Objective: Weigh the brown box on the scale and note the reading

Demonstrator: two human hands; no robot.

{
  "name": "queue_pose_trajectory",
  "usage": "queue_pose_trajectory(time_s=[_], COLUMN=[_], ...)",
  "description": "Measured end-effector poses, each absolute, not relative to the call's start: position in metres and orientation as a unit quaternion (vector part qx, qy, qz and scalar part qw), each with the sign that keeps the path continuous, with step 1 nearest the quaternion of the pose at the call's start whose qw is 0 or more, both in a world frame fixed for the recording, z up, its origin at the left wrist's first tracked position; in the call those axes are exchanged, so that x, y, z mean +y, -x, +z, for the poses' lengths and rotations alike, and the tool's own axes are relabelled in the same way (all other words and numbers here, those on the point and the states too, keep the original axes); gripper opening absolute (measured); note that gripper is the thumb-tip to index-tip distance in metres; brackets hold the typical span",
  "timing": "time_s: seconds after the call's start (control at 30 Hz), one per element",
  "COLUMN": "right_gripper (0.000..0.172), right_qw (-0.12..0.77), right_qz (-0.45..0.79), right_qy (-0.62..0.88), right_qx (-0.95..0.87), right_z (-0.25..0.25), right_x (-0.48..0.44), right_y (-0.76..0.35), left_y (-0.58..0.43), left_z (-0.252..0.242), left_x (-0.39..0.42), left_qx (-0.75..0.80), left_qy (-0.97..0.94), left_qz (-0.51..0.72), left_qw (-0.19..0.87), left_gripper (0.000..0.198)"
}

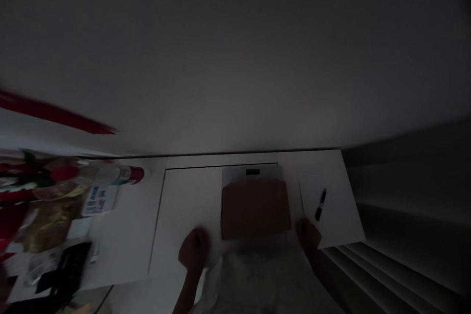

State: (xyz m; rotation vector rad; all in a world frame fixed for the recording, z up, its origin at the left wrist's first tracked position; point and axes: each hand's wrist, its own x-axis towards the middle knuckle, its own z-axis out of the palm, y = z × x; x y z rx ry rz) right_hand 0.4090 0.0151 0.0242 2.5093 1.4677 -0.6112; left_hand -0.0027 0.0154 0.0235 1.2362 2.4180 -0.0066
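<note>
A flat brown cardboard box (pixel 255 210) lies on a grey scale (pixel 234 174), whose small dark display (pixel 252 172) shows along the far side; no digits are readable. My left hand (pixel 194 249) is closed in a fist on or just above the white table, left of the box and apart from it. On the other side, my right hand (pixel 308 233) is also curled into a fist, close to the box's near right corner and at the near edge of a paper sheet (pixel 311 184). Nothing shows in either fist. A black marker (pixel 321 204) lies on the sheet.
Dim light covers the white table (pixel 191 201), which meets a wall (pixel 235 83) behind. At the left stand a bottle with a red cap end (pixel 136 174), a printed white box (pixel 100 199), a brown bag (pixel 47 225) and a black object (pixel 69 265). White ridges (pixel 368 270) lie at the lower right.
</note>
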Motion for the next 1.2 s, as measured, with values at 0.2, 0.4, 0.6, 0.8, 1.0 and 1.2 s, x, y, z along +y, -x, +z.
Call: queue_pose_trajectory(time_s=[0.2,0.4,0.6,0.8,1.0,1.2], right_gripper=[0.035,0.036,0.036,0.037,0.036,0.034], right_qw=[0.097,0.080,0.083,0.093,0.085,0.075], right_qz=[-0.204,-0.204,-0.205,-0.201,-0.205,-0.198], right_qy=[-0.842,-0.841,-0.842,-0.841,-0.837,-0.842], right_qx=[0.490,0.494,0.492,0.493,0.500,0.496], right_z=[0.025,0.027,0.026,0.024,0.024,0.025], right_x=[0.017,0.016,0.016,0.015,0.015,0.015], right_y=[-0.408,-0.408,-0.408,-0.409,-0.409,-0.409], left_y=[0.003,0.001,-0.001,0.001,0.001,0.002], left_z=[0.021,0.028,0.032,0.028,0.029,0.029], left_x=[0.013,0.018,0.021,0.019,0.020,0.019], left_qx=[0.869,0.869,0.870,0.867,0.869,0.867], left_qy=[-0.455,-0.448,-0.445,-0.452,-0.446,-0.449], left_qz=[0.004,-0.007,-0.018,-0.012,-0.023,-0.019], left_qw=[0.197,0.209,0.214,0.211,0.215,0.216], left_gripper=[0.036,0.037,0.040,0.038,0.040,0.040])
